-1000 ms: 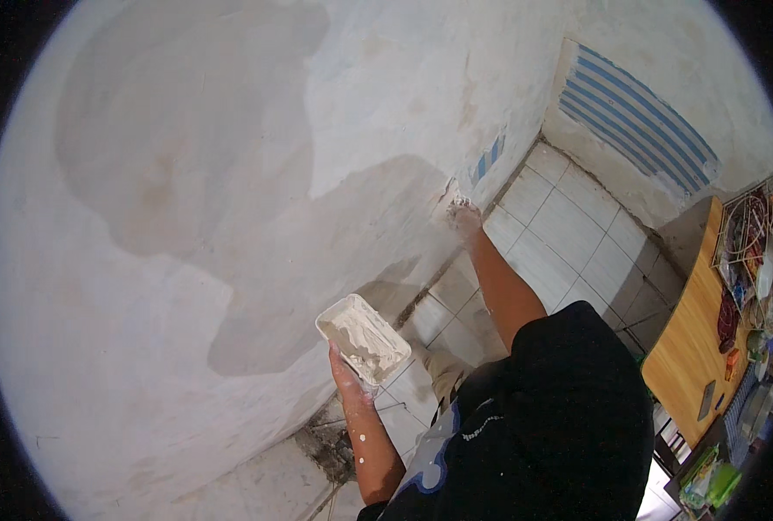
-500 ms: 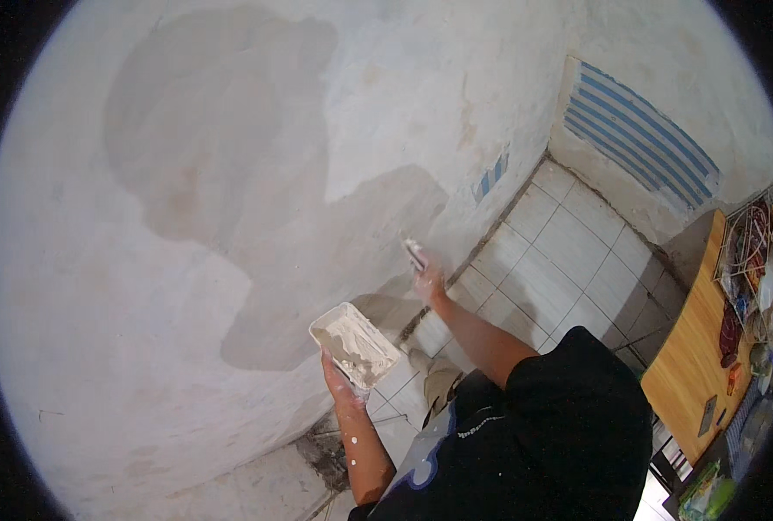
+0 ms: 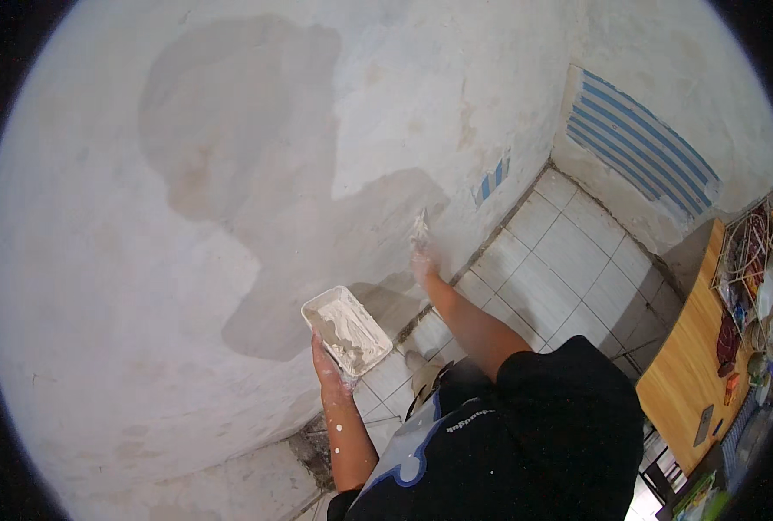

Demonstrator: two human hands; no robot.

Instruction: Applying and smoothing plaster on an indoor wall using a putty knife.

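Observation:
My left hand point(image 3: 329, 365) holds a white rectangular tray point(image 3: 367, 318) of pale, creamy paste from its near left side, fingers wrapped round it. My right hand point(image 3: 424, 259), powdered white and slightly blurred, grips a paste-coated scraper point(image 3: 419, 224) with its tip up, above and right of the tray. The scraper is in front of the mottled white wall point(image 3: 187, 330); I cannot tell whether it touches it. Both forearms reach up from a black shirt, the left one spotted with white.
Tiled floor point(image 3: 577, 260) runs along the wall to a corner. Blue-striped patches show on both walls, the larger point(image 3: 638, 139) at top right. A wooden table point(image 3: 674, 391) at right carries a wire rack point(image 3: 742, 260), a phone-like object point(image 3: 704, 424) and clutter. Dark debris point(image 3: 312, 456) lies at lower left.
My right hand came down and left, away from the wall's low damaged spot, then lifted slightly with the scraper. The tray in my left hand has shifted a little left and up.

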